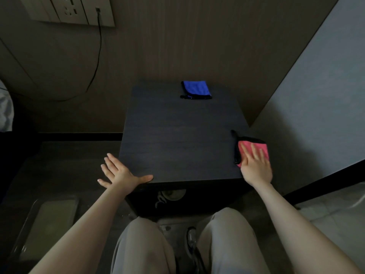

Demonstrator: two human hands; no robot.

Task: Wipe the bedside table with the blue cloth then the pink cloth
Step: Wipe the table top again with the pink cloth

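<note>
The dark bedside table (pixel 177 135) stands in front of me against the wall. A folded blue cloth (pixel 196 89) with a black edge lies at the table's far right. The pink cloth (pixel 256 147), also black-edged, sits at the near right edge and hangs partly over it. My right hand (pixel 255 167) presses flat on the pink cloth with straight fingers. My left hand (pixel 120 174) is spread at the near left corner, thumb resting on the table's front edge, fingers out past the side.
A wall socket panel (pixel 67 10) with a black cable (pixel 98 56) hanging down is at the upper left. A pale wall (pixel 316 95) runs along the right. A shallow tray (pixel 45 224) lies on the floor at the left. My knees are below the table front.
</note>
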